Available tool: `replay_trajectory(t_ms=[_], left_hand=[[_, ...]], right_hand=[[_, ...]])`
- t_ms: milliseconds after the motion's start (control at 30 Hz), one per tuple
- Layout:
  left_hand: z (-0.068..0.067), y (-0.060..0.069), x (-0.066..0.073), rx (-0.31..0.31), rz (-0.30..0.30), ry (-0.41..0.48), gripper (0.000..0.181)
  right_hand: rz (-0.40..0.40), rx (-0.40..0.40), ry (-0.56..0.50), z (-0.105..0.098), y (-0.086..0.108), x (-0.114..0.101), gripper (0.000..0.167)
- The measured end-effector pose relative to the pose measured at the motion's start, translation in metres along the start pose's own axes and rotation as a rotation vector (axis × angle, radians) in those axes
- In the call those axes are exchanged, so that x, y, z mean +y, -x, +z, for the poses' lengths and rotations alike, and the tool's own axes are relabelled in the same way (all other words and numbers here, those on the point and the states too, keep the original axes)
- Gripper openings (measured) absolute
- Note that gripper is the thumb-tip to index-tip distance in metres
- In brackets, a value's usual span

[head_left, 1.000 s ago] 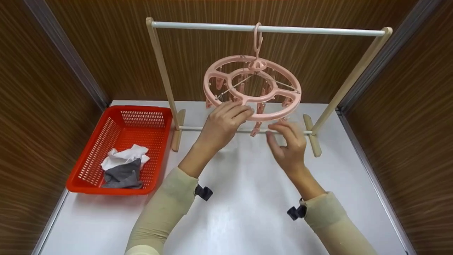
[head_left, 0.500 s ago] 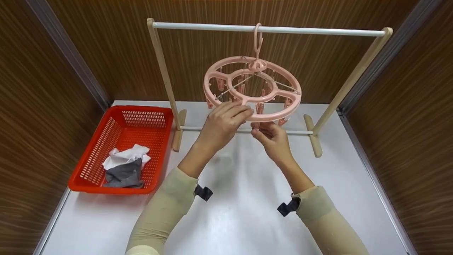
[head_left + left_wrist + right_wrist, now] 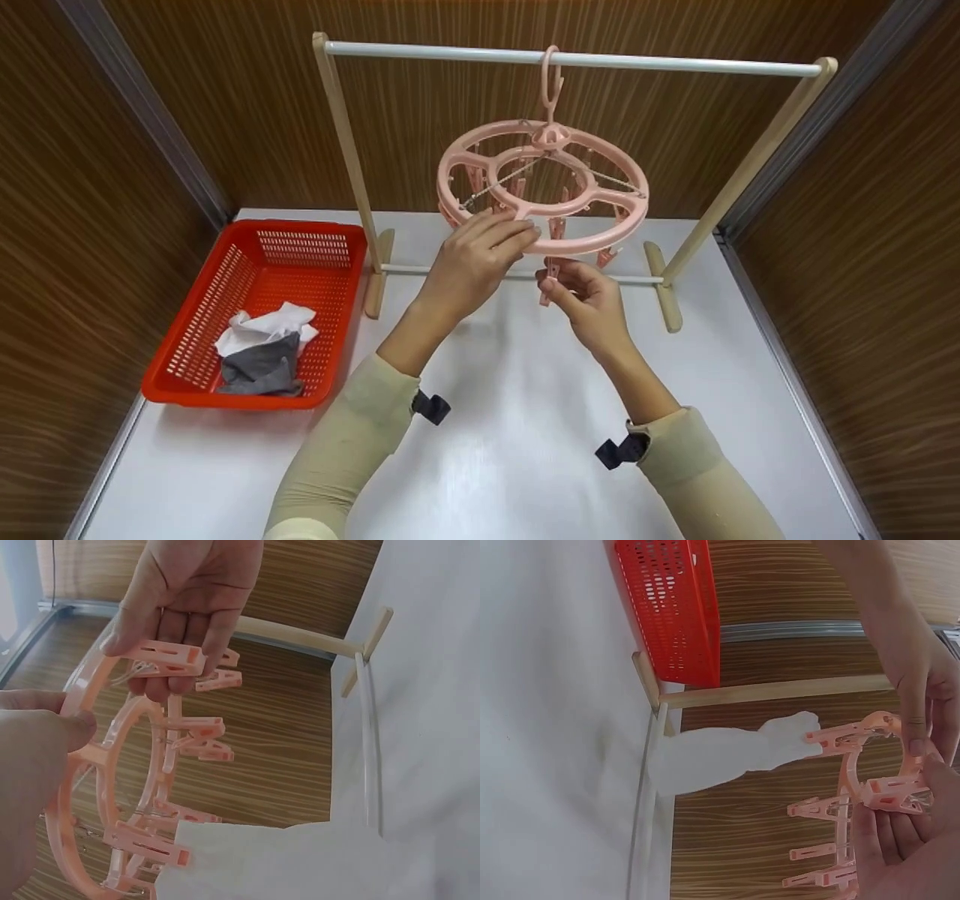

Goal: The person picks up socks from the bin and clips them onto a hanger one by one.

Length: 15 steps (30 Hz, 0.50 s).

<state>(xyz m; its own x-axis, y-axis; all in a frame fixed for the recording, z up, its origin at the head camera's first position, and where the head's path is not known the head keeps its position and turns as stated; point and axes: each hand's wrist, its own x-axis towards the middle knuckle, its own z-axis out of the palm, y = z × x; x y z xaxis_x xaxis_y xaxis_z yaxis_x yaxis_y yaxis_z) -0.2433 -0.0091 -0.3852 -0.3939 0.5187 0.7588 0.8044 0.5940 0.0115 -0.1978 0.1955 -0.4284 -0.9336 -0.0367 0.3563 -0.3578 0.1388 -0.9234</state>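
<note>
Right-hand grip (image 3: 596, 307) pinches a pink clip (image 3: 553, 267); left-hand grip (image 3: 480, 259) holds the ring (image 3: 585, 245). Steadying the ring should let the clip's ends be squeezed squarely.

A right hand (image 3: 904, 847) holds a pink clip (image 3: 889, 793) beside the left hand (image 3: 924, 682), which grips a pink hanger (image 3: 847, 772); white cloth (image 3: 712, 757) hangs from another clip (image 3: 838, 739), near a red perforated basket (image 3: 694, 652).

Red basket (image 3: 304, 281) and rack (image 3: 450, 52) on white tabletop (image 3: 480, 472)
</note>
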Motion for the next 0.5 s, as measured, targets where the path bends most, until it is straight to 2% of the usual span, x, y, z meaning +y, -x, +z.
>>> replay_trajectory(t_ms=[167, 267, 400, 500], left_hand=[[-0.002, 0.005, -0.001, -0.018, 0.001, 0.024, 0.043], [-0.005, 0.012, -0.002, 0.006, 0.004, 0.023, 0.047], [-0.012, 0.027, -0.007, 0.101, -0.015, 0.032, 0.044], [-0.020, 0.045, -0.012, 0.188, -0.061, 0.052, 0.043]], right_hand=[[-0.023, -0.016, 0.027, -0.003, -0.001, -0.004, 0.024], [-0.017, -0.021, 0.030, -0.002, -0.001, -0.003, 0.023], [-0.001, -0.026, 0.013, -0.001, 0.001, -0.001, 0.022], [0.006, -0.028, 0.009, 0.000, 0.002, 0.000, 0.023]])
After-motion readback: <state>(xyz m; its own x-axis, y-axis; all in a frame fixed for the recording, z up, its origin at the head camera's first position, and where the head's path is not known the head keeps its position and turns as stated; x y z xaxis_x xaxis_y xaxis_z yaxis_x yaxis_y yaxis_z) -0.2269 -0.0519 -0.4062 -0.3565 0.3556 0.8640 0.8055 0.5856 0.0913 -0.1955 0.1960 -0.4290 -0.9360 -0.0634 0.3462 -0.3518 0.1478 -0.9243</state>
